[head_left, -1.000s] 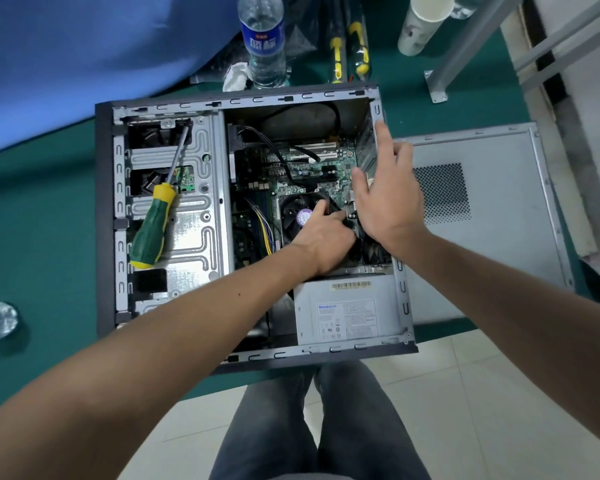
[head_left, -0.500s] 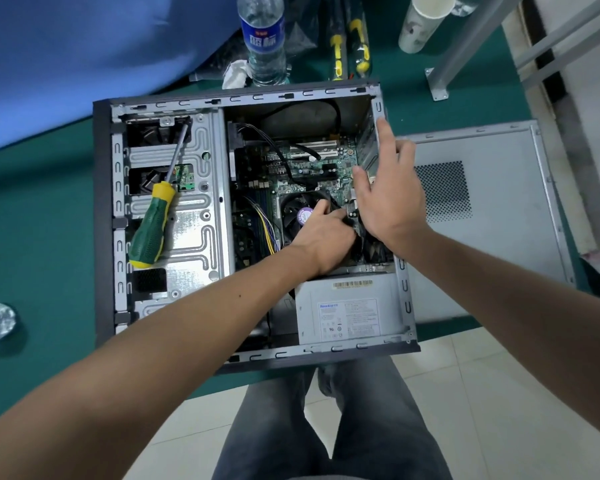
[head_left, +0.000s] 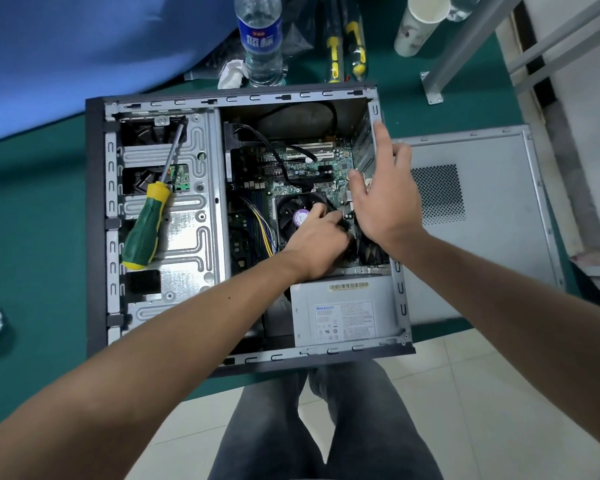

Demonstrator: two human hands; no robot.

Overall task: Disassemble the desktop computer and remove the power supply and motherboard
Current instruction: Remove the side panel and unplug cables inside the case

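Green cloth is covering the table [head_left: 32, 209] that is filling the left and top of the frame, and the open computer case [head_left: 96, 216] is lying flat on it in the middle. Its grey metal side panel [head_left: 492, 237] is resting flat at the right, with a patch of tiny holes.

Inside, the power supply [head_left: 340, 313] is sitting as a smooth grey box in the case's lower right corner. The motherboard [head_left: 302, 174], a green board with little bumpy parts, is lying above it, with a round black fan [head_left: 295, 216] on it.

The left hand [head_left: 317, 242] is curling its fingers down beside the fan and seems to be pinching something dark (I cannot tell what). The right hand [head_left: 383, 194] is hanging loose over the case's right wall, gripping nothing.

I think a plug or clip is being worked free. Pulling straight, and by the plug rather than the thin wires, would be best.

A green and yellow screwdriver [head_left: 146, 230] with a bumpy handle is resting on the shiny metal tray at the left.
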